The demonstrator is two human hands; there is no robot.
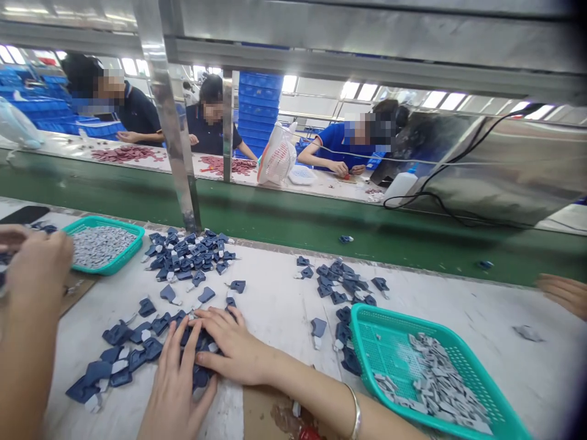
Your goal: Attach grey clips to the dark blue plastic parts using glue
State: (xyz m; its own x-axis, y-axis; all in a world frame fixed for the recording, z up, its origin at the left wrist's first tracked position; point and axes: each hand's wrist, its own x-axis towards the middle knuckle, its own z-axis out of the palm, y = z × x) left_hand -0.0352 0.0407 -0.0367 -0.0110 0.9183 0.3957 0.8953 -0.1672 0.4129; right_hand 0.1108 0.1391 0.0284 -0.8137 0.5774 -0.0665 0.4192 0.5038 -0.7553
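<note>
My left hand (pixel 177 382) lies palm down, fingers spread, on a heap of small dark blue parts with white tips (pixel 132 351) at the near edge of the white table. My right hand (pixel 236 348), a bracelet on its wrist, reaches in from the right. Its fingers rest on the same heap, touching my left hand's fingertips. Neither hand encloses a part. A second pile of blue parts (pixel 186 256) lies farther back and a third pile (pixel 342 284) to the right. A teal basket (pixel 367 324) at my right holds several grey-white pieces.
Another teal basket (pixel 117 263) with grey pieces stands at the back left. A co-worker's hand (pixel 39 266) hovers at the left and another hand (pixel 564 293) enters at the right edge. A green conveyor belt (pixel 293 223) runs behind the table; people work beyond it.
</note>
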